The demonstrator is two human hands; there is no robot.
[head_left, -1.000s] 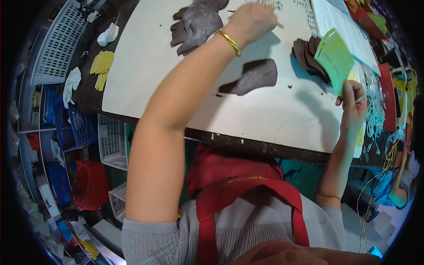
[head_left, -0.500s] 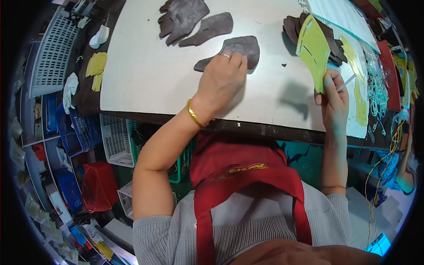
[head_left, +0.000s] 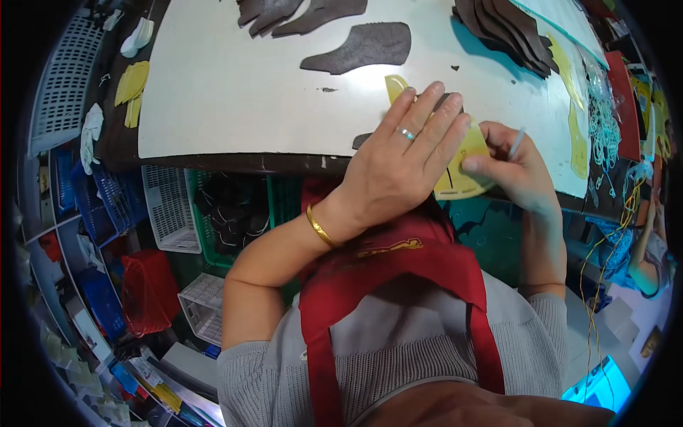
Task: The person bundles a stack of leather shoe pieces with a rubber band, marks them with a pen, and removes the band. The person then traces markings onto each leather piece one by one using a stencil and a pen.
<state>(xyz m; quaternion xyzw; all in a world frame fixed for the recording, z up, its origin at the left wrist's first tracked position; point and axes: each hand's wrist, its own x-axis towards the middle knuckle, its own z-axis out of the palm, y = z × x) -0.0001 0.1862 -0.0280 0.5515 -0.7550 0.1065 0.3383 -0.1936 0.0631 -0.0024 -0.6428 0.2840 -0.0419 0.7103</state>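
My left hand (head_left: 402, 153) lies flat, fingers stretched, across a yellow template (head_left: 466, 146) at the table's near edge. Beneath it a dark brown leather-like piece (head_left: 361, 141) peeks out beside the wrist; most of it is hidden. My right hand (head_left: 519, 167) pinches the template's right side between thumb and fingers. A thin pale pen-like stick (head_left: 517, 142) also pokes up from that hand. Farther off lies another dark brown piece (head_left: 363, 48). More such pieces (head_left: 302, 13) lie at the far left, and a fanned stack (head_left: 505, 35) sits at the far right.
Another yellow template (head_left: 578, 139) and tangled pale cords (head_left: 602, 107) lie along the right side. Left of the white board (head_left: 228, 107) are yellow pieces (head_left: 132, 84) and a white glove (head_left: 92, 135). Crates, including a green one (head_left: 203, 228), stand below the table's edge.
The yellow template has come down and leftward in my right hand to the near edge. My left hand has drawn a brown piece nearer and now lies flat over it and the template.
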